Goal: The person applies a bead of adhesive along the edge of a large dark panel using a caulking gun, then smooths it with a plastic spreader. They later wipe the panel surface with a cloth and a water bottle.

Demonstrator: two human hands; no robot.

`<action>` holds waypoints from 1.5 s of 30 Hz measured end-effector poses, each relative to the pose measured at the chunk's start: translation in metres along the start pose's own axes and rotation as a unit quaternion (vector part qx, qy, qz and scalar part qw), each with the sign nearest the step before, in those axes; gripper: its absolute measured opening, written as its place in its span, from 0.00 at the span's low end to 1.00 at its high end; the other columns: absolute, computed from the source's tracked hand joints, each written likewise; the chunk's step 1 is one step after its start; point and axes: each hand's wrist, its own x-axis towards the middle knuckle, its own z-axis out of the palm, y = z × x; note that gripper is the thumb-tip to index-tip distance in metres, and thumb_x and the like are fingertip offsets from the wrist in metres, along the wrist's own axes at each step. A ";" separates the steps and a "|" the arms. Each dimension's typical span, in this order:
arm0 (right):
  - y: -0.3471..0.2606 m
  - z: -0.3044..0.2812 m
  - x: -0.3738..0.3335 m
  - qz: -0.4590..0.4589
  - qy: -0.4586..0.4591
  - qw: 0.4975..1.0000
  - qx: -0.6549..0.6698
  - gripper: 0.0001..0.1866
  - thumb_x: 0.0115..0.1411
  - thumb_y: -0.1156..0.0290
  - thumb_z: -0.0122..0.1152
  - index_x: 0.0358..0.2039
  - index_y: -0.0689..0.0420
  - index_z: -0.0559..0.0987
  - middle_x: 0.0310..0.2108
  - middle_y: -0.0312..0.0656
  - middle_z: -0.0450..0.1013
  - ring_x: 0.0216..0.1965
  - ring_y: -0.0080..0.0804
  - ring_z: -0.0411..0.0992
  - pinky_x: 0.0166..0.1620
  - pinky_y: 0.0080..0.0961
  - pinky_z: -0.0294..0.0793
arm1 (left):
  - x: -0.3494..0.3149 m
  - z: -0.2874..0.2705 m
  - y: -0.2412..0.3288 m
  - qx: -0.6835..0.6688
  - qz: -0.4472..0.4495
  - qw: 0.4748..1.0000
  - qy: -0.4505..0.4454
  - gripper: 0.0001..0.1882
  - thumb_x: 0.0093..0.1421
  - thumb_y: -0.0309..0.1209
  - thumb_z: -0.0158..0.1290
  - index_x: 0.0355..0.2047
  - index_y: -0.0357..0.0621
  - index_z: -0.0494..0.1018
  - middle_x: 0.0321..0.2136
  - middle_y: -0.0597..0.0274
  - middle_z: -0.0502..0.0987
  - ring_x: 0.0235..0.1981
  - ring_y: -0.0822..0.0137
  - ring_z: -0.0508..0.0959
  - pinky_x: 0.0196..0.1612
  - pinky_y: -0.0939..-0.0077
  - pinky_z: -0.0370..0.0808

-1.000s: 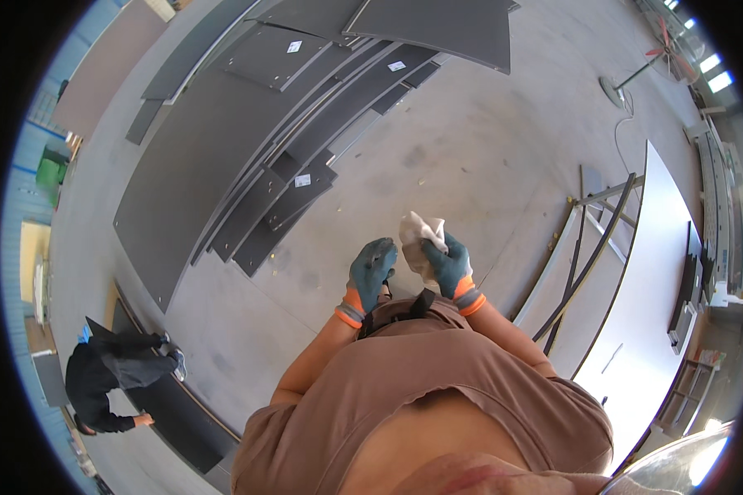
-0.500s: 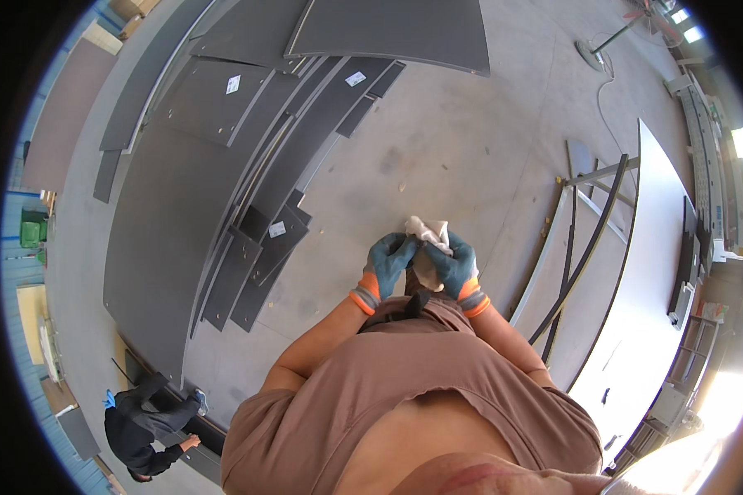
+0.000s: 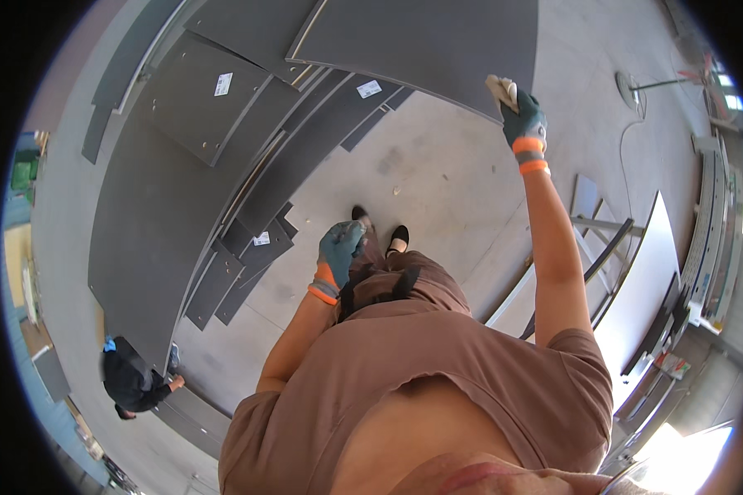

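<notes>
My right hand point(image 3: 523, 124), in a teal and orange work glove, is stretched far forward and closed on a crumpled off-white cloth point(image 3: 504, 92). The cloth is at the right end of a large dark grey panel point(image 3: 425, 41), over its near edge; whether it presses on the surface I cannot tell. My left hand point(image 3: 340, 249), gloved alike, hangs in front of my waist with its fingers curled in and nothing seen in them. Nearest to it on the left are smaller dark panel pieces point(image 3: 238, 268), one with a white label point(image 3: 262, 238).
Stacked dark panels point(image 3: 153, 223) fill the left side. A co-worker in black point(image 3: 132, 375) bends over a panel at the lower left. On the right stand a metal frame point(image 3: 582, 247) and a pale board point(image 3: 648, 280). A stand with a round base point(image 3: 627, 89) trails a cable at the far right.
My hands have parted. The right one has swung forward and right with the cloth to the far panel; the left has let go of it and moved slightly left. My view has shifted.
</notes>
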 end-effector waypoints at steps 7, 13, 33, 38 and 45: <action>0.015 0.137 0.083 -0.025 -0.138 0.962 -0.234 0.20 0.57 0.69 0.60 0.51 0.40 0.81 0.51 0.43 0.78 0.56 0.54 0.73 0.54 0.47 0.77 | 0.065 -0.041 0.044 -0.063 -0.047 0.997 0.019 0.13 0.68 0.39 0.56 0.42 0.41 0.78 0.35 0.66 0.81 0.31 0.76 0.79 0.34 0.82 0.78; -0.056 0.202 0.123 -0.231 -0.168 0.953 -0.099 0.24 0.51 0.70 0.66 0.52 0.43 0.80 0.49 0.47 0.78 0.53 0.56 0.73 0.52 0.48 0.76 | 0.108 -0.054 0.072 -0.137 -0.016 0.984 0.116 0.11 0.67 0.38 0.58 0.41 0.44 0.78 0.35 0.67 0.81 0.33 0.75 0.81 0.34 0.84 0.78; -0.121 0.230 0.172 -0.537 -0.332 0.766 -0.121 0.25 0.57 0.68 0.67 0.54 0.29 0.80 0.55 0.32 0.73 0.52 0.44 0.74 0.51 0.60 0.75 | 0.153 0.023 0.053 -0.233 0.080 0.953 0.178 0.12 0.70 0.33 0.54 0.49 0.38 0.77 0.39 0.60 0.82 0.39 0.69 0.84 0.39 0.79 0.83; -0.078 0.209 0.168 -0.541 -0.346 0.763 -0.076 0.23 0.55 0.72 0.67 0.50 0.32 0.84 0.50 0.31 0.76 0.48 0.43 0.76 0.46 0.53 0.78 | 0.167 0.035 0.065 -0.339 0.004 0.922 0.185 0.12 0.71 0.31 0.54 0.49 0.37 0.76 0.38 0.59 0.82 0.39 0.68 0.84 0.39 0.79 0.83; -0.164 0.276 0.180 -0.518 -0.327 0.787 -0.064 0.30 0.54 0.77 0.65 0.54 0.28 0.81 0.51 0.32 0.76 0.50 0.44 0.76 0.51 0.46 0.79 | 0.172 0.034 0.062 -0.329 0.007 0.925 0.191 0.11 0.70 0.32 0.54 0.48 0.38 0.77 0.39 0.60 0.83 0.36 0.69 0.84 0.36 0.79 0.83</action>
